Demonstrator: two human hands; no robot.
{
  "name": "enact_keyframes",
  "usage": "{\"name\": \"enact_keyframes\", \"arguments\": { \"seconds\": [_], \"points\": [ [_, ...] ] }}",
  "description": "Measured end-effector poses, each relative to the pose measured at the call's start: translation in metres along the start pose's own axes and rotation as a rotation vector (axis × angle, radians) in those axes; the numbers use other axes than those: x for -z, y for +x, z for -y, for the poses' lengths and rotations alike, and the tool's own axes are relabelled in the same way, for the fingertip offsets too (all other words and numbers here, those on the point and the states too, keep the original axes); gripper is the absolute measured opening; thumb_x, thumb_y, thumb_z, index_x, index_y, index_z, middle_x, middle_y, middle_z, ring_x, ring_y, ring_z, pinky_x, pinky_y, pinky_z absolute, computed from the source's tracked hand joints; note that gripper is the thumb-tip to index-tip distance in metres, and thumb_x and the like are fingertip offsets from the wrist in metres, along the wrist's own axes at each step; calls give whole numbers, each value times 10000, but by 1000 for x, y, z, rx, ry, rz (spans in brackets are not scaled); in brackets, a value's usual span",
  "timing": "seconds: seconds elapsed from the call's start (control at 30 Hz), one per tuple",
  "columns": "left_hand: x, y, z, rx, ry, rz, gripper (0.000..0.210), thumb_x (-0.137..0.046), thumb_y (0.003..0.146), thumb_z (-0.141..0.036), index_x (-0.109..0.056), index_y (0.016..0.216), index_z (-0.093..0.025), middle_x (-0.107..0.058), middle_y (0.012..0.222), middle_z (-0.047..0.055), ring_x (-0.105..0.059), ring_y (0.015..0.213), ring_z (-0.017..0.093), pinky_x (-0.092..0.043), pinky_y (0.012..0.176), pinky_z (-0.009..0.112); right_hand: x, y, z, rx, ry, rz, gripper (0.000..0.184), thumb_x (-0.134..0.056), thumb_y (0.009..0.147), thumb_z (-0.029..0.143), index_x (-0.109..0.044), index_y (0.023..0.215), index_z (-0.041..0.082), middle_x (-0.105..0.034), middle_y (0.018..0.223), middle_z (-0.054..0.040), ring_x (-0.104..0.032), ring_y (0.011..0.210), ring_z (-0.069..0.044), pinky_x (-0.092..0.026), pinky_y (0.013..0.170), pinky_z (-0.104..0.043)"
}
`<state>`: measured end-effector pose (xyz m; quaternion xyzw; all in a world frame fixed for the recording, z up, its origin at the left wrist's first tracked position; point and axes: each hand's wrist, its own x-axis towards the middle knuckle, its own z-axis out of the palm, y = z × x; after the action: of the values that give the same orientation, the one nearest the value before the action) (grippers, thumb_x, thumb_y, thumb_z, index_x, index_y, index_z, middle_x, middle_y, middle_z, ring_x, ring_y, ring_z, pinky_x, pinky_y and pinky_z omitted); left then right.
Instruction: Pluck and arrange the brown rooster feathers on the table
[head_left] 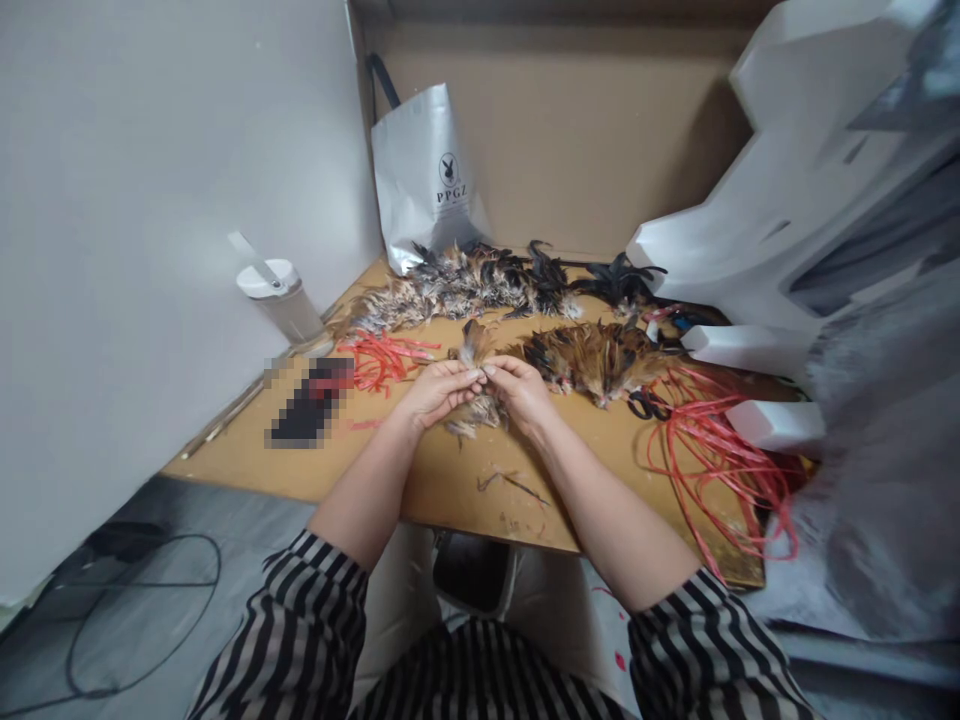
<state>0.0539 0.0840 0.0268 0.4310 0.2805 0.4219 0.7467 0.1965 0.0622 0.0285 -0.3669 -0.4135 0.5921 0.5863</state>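
Yellow-brown wooden tabletop [442, 490], set against a tan back panel [585, 130], forms the work surface. Both hands are centred above it. Left hand [444, 390]: thumb and index finger pinched together, remaining fingers curled. Right hand [520, 393]: same narrow pinch, fingertips meeting those of the left. Between them is a small feather tuft [474, 342], its dark tip upright just beyond the fingertips; pale fluff shows below the hands. Whether a tie lies within the pinch is too small to tell.

Handling: the tuft should be very light, with soft, easily crushed vanes and a stiffer quill end. Grip at the quills; avoid pressing the plumes. Loose fluff may cling or shed.

Beyond the hands lies a long row of mottled feathers [480, 280]; just beyond and right of the right hand, a brown feather pile [600, 360]. Red plastic strips [379, 355] lie left of the left hand. Their smooth film is probably slippery.

Markings: a silver tote bag [420, 170], beyond the left hand, carries a black rabbit-head emblem [448, 170] above the letters "PPGZ". Smaller print underneath is illegible.
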Motion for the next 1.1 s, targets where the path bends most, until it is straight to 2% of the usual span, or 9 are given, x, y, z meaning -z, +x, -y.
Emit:
{"name": "enact_keyframes", "arguments": {
  "seconds": [0.13,0.4,0.6,0.83,1.1],
  "points": [
    [-1,0,0,-8,21,-50,176,-710,617,-161,-630,750,-78,-634,652,31,-585,582,62,-464,562,141,1,1,1,-2,-6,-31,202,-714,570,294,-640,704,162,-634,643,-1,-565,587,-107,-447,640,-260],
    [-2,-1,1,18,34,-20,167,-701,627,-166,-631,749,-76,-639,656,45,-587,578,67,-472,567,145,3,1,6,-57,30,-5,210,-743,527,266,-645,663,139,-623,580,-6,-554,547,-100,-443,624,-256],
    [-4,3,6,52,-21,-57,116,-659,666,-126,-633,760,-64,-638,615,59,-605,564,87,-467,511,134,-3,-1,3,-65,78,-7,224,-744,518,288,-636,654,147,-628,595,2,-547,537,-94,-441,596,-241],
    [-4,4,5,91,-48,-45,94,-605,719,-108,-634,796,-64,-663,688,78,-606,551,77,-461,484,124,-1,1,-3,-1,28,-54,208,-720,551,297,-628,679,161,-623,620,8,-551,570,-101,-442,616,-246],
    [-1,4,5,83,-64,-33,69,-620,709,-112,-636,758,-66,-634,623,42,-576,514,50,-455,490,111,-1,1,-1,163,-178,-104,166,-669,602,295,-633,691,159,-610,664,1,-522,606,-104,-421,645,-250]
  ]
}}
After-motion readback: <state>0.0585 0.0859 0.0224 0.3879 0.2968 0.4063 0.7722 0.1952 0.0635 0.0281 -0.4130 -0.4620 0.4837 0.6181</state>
